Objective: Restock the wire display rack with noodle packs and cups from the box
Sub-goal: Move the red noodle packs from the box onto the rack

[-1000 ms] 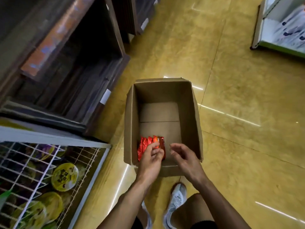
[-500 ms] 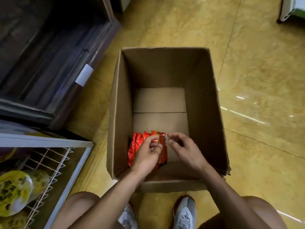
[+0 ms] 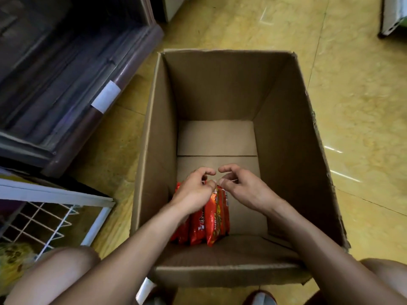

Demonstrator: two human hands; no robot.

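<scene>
Red noodle packs, box: pick-up.
Left hand pinches tops; right hand curled, grip unclear; lift next.

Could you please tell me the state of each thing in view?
Cardboard box: open-topped, on the floor, nearly empty.
Noodle packs: standing on edge in the box's near-left corner.
Left hand: fingers curled over the packs' tops, gripping.
Right hand: fingers curled at the packs' top edge; grip unclear.
Wire display rack: yellow goods behind its wires.
</scene>
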